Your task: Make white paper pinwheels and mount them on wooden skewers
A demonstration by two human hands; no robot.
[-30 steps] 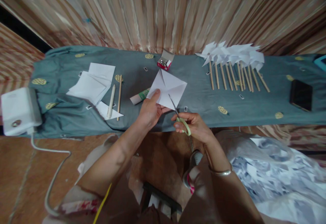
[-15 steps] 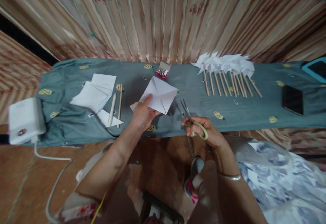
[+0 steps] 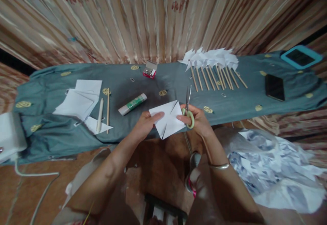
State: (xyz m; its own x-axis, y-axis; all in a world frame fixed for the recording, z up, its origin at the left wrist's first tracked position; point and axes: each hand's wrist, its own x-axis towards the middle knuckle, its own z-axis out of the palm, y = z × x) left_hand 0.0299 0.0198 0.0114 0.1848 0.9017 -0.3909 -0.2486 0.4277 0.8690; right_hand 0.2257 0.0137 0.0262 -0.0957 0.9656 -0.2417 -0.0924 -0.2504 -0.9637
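A white paper square (image 3: 167,119) with cuts running in from its corners hangs over the near edge of the grey-green cloth (image 3: 166,81). My left hand (image 3: 145,124) pinches its left side. My right hand (image 3: 196,119) grips green-handled scissors (image 3: 188,110), blades pointing away from me, and its fingertips touch the paper's right edge. A glue stick (image 3: 132,104) lies on the cloth just left of the paper.
A pile of white sheets (image 3: 79,100), a pencil-like stick (image 3: 99,110) and a wooden stick (image 3: 108,110) lie at left. A small red box (image 3: 149,70) sits at the back. Several paper pinwheels on sticks (image 3: 213,68), a black phone (image 3: 274,87) and a blue-framed tablet (image 3: 301,57) lie at right. A bag of paper scraps (image 3: 270,160) rests below.
The paper came down from above the cloth toward me. My right hand, apart from the sheet half a second ago, has moved left with the scissors and now touches its right edge.
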